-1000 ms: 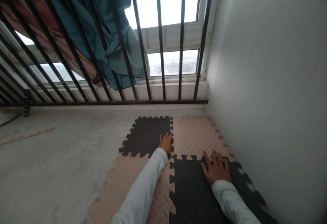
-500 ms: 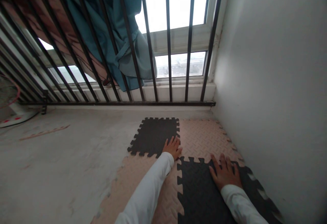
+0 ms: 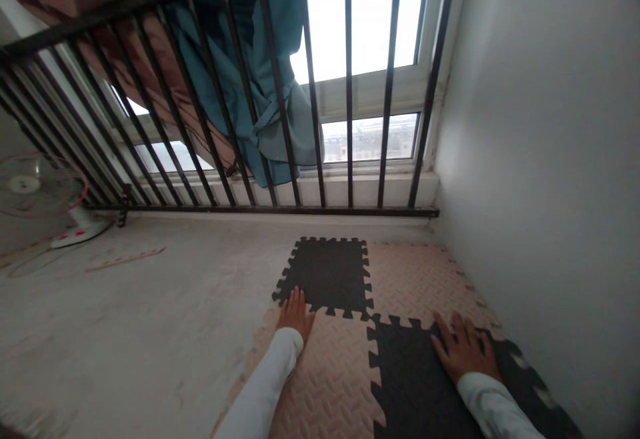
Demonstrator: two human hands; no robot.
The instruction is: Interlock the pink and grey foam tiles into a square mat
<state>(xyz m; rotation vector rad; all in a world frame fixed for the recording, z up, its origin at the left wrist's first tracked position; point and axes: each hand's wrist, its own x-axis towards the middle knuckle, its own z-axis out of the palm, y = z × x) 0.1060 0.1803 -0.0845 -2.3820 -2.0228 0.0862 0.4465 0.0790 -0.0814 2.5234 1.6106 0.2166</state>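
My left hand (image 3: pixel 296 315) lies flat, fingers stretched out, over the seam between a black foam puzzle mat tile (image 3: pixel 330 272) and a beige foam tile (image 3: pixel 330 372). My right hand (image 3: pixel 467 345) rests with fingers spread on a nearer black tile (image 3: pixel 410 379), its fingertips reaching the edge of a second beige tile (image 3: pixel 415 275) by the wall. Toothed edges of the tiles meet in a checkered pattern. Neither hand holds anything.
A white wall (image 3: pixel 545 192) rises close on the right. Dark metal railing (image 3: pixel 300 211) runs across the back before a window, with blue and pink curtains (image 3: pixel 225 92) behind it. A fan (image 3: pixel 40 189) stands at the left on the grey floor (image 3: pixel 150 332).
My left hand has slid left along the seam, from the far black tile's right corner to its left part. The right hand stays about where it was; the camera view has shifted.
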